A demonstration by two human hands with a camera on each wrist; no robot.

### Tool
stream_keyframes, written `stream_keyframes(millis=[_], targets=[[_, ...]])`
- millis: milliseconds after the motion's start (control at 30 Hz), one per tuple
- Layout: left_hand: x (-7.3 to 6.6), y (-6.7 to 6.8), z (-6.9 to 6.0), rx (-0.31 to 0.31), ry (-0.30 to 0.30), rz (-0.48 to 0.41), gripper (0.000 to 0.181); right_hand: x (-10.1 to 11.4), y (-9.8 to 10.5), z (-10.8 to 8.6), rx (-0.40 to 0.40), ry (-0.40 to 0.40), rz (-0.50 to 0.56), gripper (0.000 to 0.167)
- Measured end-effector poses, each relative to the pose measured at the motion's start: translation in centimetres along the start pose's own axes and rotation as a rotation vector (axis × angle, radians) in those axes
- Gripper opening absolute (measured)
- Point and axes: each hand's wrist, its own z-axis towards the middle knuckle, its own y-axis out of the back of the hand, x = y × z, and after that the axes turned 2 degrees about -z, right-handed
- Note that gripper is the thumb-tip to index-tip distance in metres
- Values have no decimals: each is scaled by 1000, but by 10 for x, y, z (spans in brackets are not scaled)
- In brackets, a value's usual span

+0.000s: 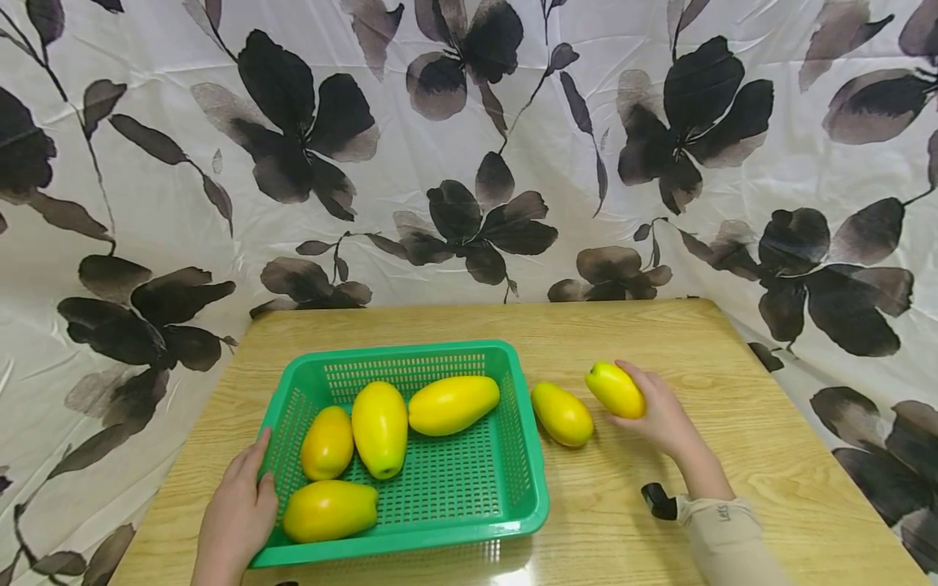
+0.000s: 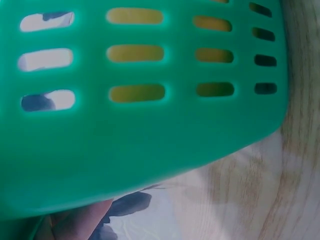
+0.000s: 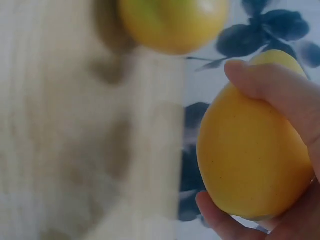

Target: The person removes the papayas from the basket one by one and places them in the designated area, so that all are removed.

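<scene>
My right hand (image 1: 663, 419) grips a yellow mango (image 1: 615, 389), thumb on one side and fingers on the other. In the right wrist view this mango (image 3: 252, 155) fills the hand and appears raised off the table. Just left of it, a second mango (image 1: 562, 414) lies on the table beside the green basket (image 1: 414, 535). Several mangoes, among them an upright-pointing one (image 1: 379, 429), lie inside the basket. My left hand (image 1: 240, 509) holds the basket's left rim. The left wrist view shows the basket's slotted wall (image 2: 140, 135) close up, with a finger (image 2: 82, 220) at the rim.
A light wooden table (image 1: 623, 334) carries everything. Behind and around it hangs a white cloth (image 1: 410, 155) with dark flowers. A small black object (image 1: 659, 501) sits at the right wrist, by the sleeve cuff.
</scene>
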Motion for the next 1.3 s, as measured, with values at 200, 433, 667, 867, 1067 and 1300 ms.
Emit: stream_keyframes(millis=[200,433,667,867,1067,1300], targets=[[0,0,0,5,3,6,55,-10,-12,0,14,-39,-13,82],[0,1,0,23,19,1,55,-14,-20,-1,56,-64,-18,81],[0,0,0,13,16,5,55,-19,-29,0,88,-59,-28,82],[0,-1,-1,-25,-10,0,54,-22,-31,1,98,-56,-26,83],[-1,-1,-2,-51,-29,0,54,-21,-31,2,114,-63,-26,86],[-2,-1,-3,-52,-31,5,54,-20,-29,3,124,-60,-26,90]])
